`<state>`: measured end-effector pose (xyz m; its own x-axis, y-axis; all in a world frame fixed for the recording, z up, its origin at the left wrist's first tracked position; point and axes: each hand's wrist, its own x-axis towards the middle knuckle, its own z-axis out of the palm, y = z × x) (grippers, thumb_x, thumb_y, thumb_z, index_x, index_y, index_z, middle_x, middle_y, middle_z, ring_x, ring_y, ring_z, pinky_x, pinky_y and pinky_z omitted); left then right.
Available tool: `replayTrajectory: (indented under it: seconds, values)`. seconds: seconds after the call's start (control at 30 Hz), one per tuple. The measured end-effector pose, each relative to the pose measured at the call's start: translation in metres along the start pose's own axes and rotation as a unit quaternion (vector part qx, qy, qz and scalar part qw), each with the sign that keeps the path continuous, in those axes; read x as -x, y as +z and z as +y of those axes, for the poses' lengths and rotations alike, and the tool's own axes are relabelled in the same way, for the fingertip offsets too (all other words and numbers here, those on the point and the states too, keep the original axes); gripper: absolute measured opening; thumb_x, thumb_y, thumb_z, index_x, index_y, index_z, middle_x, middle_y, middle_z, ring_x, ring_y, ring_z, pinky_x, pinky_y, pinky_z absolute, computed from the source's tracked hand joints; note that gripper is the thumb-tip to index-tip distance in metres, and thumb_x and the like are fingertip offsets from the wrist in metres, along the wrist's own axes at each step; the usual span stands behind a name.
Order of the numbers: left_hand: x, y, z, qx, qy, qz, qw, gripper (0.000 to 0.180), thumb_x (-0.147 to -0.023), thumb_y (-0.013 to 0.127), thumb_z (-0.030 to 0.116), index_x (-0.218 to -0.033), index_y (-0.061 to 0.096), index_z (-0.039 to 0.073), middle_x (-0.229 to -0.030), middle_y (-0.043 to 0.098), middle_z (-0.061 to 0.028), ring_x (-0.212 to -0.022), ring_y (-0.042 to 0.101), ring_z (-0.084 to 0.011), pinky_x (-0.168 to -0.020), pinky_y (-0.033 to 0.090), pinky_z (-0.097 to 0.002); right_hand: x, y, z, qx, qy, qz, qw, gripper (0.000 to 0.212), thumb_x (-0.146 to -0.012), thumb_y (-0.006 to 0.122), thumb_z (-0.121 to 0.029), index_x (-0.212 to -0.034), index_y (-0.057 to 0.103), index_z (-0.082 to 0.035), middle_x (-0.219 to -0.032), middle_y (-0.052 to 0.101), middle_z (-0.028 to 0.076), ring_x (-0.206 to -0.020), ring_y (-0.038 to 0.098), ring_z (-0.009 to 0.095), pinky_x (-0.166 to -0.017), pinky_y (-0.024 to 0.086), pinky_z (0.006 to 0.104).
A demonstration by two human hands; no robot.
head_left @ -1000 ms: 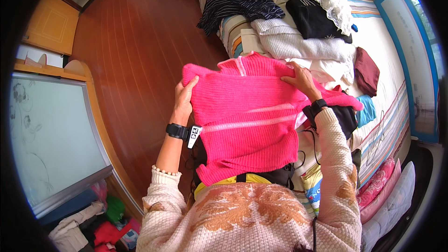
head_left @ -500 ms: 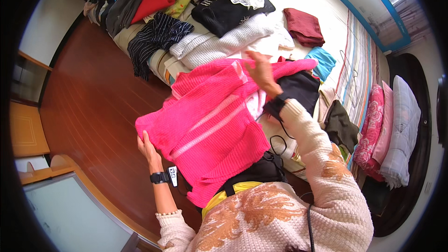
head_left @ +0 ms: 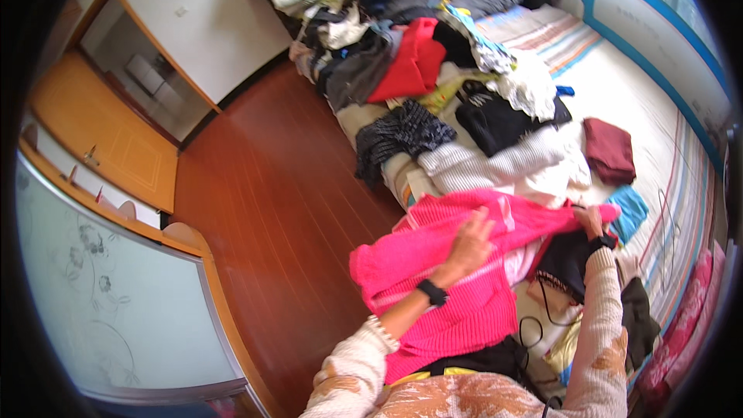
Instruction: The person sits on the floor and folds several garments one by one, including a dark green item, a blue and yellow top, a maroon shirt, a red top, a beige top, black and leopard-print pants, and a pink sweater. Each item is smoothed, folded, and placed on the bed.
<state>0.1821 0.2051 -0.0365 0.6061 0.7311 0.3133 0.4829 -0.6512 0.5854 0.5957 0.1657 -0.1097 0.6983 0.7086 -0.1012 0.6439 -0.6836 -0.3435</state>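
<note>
A bright pink knitted sweater (head_left: 472, 329) with paler strips lies spread across my lap and the bed's edge. Over its middle, my left hand (head_left: 470, 250) reaches with fingers stretched out, slightly blurred, holding nothing; whether it touches the knit I cannot tell. My right hand (head_left: 593, 221) is closed around one sleeve, which extends to the right; part of its grip is hidden. Below that hand lies a black garment (head_left: 567, 259), and just beyond the sleeve's end a folded turquoise cloth (head_left: 628, 213).
Bedding (head_left: 646, 77) carries a white ribbed garment (head_left: 495, 159), a black top (head_left: 495, 125), a folded maroon garment (head_left: 609, 151) and a red garment (head_left: 410, 62). A wire hanger (head_left: 667, 236) and an olive garment (head_left: 641, 325) lie right. Brown wooden floor (head_left: 286, 209) stretches left, near a frosted-glass panel (head_left: 131, 286).
The view has swung left and up. My left hand has left the sweater's left edge and moved over its middle. My right hand has moved right along the sleeve and closed on it.
</note>
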Motion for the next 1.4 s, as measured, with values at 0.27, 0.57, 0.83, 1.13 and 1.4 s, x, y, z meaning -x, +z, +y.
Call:
replayTrajectory:
  seconds: [0.27,0.57,0.83,1.13,1.4]
  values:
    - [-0.009,0.087,-0.009,-0.232,0.041,-0.037,0.971,0.062,-0.079,0.058,0.020,-0.137,0.042,0.004,-0.140,0.041,-0.0187,-0.128,0.039,-0.0343,-0.103,0.035,-0.0497,0.020,0.007,0.079,-0.612,0.108,0.059,0.782,0.027,-0.077,0.063,-0.011,-0.100,0.059,0.002,-0.093,0.064,0.017,-0.087,0.062,0.031,-0.080,0.049,0.0394]
    - [-0.024,0.068,0.003,0.036,-0.115,0.076,0.990,0.030,-0.091,0.042,0.008,-0.117,0.053,-0.002,-0.108,0.062,-0.0254,-0.096,0.061,-0.0382,-0.086,0.049,-0.0444,0.051,-0.070,0.074,-0.863,0.092,-0.164,0.468,0.030,-0.087,0.067,-0.019,-0.114,0.061,-0.008,-0.111,0.066,0.009,-0.103,0.062,0.026,-0.096,0.047,0.0439]
    - [-0.003,0.072,0.004,-0.067,-0.063,-0.074,0.993,0.058,-0.083,0.061,0.016,-0.137,0.043,0.008,-0.144,0.038,-0.0195,-0.137,0.031,-0.0344,-0.113,0.022,-0.0478,0.059,-0.141,-0.034,-0.829,0.001,-0.095,0.551,0.043,-0.090,0.064,-0.029,-0.122,0.053,-0.003,-0.117,0.063,0.010,-0.106,0.061,0.027,-0.099,0.044,0.0418]
    - [0.049,-0.031,-0.048,0.576,-0.244,0.030,0.780,0.038,-0.096,0.051,0.035,-0.120,0.058,0.006,-0.117,0.062,-0.0116,-0.107,0.061,-0.0211,-0.089,0.048,-0.0339,0.187,-0.095,-0.266,-0.668,-0.227,-0.084,0.704,0.025,-0.090,0.066,-0.021,-0.108,0.063,-0.003,-0.099,0.063,0.003,-0.080,0.056,0.009,-0.061,0.045,0.0238]
    - [0.194,-0.138,-0.105,0.838,-0.299,0.221,0.401,0.069,-0.094,0.036,0.056,-0.134,0.042,-0.001,-0.134,0.050,-0.0191,-0.126,0.046,-0.0338,-0.111,0.030,-0.0479,0.285,0.000,-0.294,-0.262,-0.558,-0.239,0.751,0.035,-0.076,0.072,-0.007,-0.110,0.064,-0.007,-0.106,0.065,0.011,-0.095,0.063,0.027,-0.084,0.053,0.0358]
